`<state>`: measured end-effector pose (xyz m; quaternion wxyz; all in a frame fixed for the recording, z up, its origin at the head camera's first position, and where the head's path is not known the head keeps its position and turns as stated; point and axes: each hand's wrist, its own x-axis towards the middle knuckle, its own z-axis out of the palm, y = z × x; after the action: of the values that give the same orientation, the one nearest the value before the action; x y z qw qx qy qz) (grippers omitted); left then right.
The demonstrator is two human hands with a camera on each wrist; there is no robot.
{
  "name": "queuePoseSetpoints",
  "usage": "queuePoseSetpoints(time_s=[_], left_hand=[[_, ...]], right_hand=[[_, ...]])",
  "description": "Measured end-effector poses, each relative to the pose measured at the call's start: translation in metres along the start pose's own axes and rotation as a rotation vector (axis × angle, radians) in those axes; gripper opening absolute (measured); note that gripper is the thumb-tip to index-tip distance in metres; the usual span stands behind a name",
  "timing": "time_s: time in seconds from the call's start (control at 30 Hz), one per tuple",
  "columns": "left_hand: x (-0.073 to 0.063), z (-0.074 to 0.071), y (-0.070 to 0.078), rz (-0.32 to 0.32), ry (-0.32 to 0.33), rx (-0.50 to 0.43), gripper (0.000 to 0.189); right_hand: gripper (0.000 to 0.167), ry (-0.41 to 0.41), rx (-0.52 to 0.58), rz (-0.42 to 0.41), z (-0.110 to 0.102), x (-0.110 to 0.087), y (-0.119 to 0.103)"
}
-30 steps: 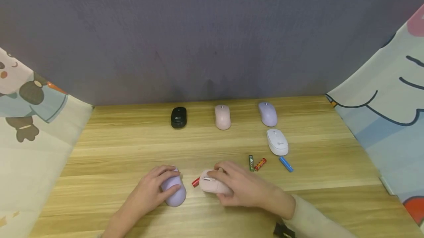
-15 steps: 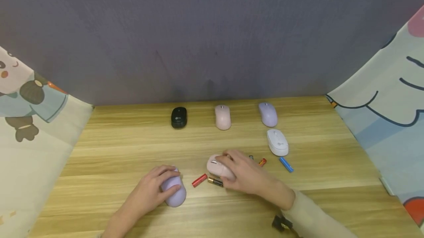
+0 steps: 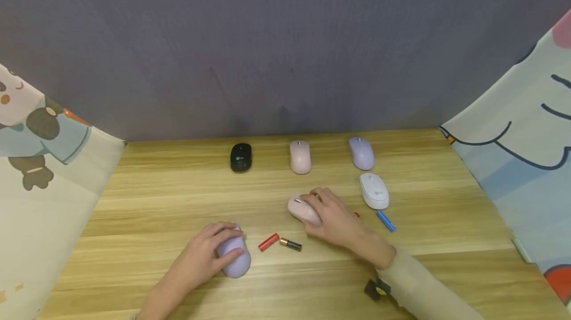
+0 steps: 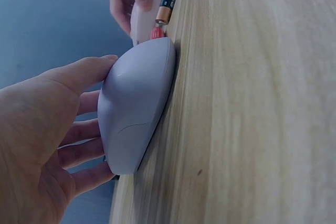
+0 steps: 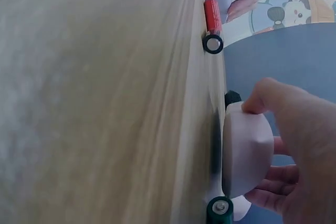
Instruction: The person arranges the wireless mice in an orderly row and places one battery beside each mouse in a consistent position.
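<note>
The left hand (image 3: 206, 251) is gripping a lavender mouse (image 3: 239, 263) nearer the counter's (image 3: 178, 188) left edge; the right hand (image 3: 332, 220), grasping a pink mouse (image 3: 304, 212), should be skirting the batteries (image 3: 268, 242).

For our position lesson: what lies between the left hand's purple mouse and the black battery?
A red battery lies there, shown in the head view.

It looked like a screened-off booth: a wood-grain tabletop (image 3: 156, 196) with a grey panel (image 3: 285, 52) along its far side and cartoon-printed sheets (image 3: 526, 112) left and right.
</note>
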<state>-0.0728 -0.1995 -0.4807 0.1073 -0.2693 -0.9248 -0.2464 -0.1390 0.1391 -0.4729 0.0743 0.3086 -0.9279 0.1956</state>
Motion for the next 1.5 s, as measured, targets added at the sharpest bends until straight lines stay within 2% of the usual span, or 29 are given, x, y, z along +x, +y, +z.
queuePoseSetpoints(time_s=[0.53,0.77,0.93,1.17,1.3,1.5], left_hand=[[0.000,-0.001,0.000,0.006,0.006,-0.007,0.035],[0.001,-0.003,0.001,0.003,0.004,-0.003,0.034],[0.001,-0.003,0.001,0.003,0.001,-0.005,0.035],[0.001,-0.003,0.002,-0.029,-0.031,-0.011,0.033],[0.001,-0.003,0.002,-0.023,-0.032,-0.009,0.033],[0.002,-0.004,0.002,-0.015,-0.030,-0.005,0.033]], right_hand=[[0.057,0.037,-0.057,0.106,0.002,0.008,0.008],[0.056,0.049,-0.059,0.124,0.002,0.013,0.009],[0.055,0.037,-0.060,0.149,0.002,0.014,0.008],[0.062,0.012,-0.026,0.186,0.001,0.014,0.005],[0.061,-0.005,-0.003,0.181,-0.002,0.012,0.005],[0.058,-0.016,0.003,0.117,-0.008,0.010,0.006]])
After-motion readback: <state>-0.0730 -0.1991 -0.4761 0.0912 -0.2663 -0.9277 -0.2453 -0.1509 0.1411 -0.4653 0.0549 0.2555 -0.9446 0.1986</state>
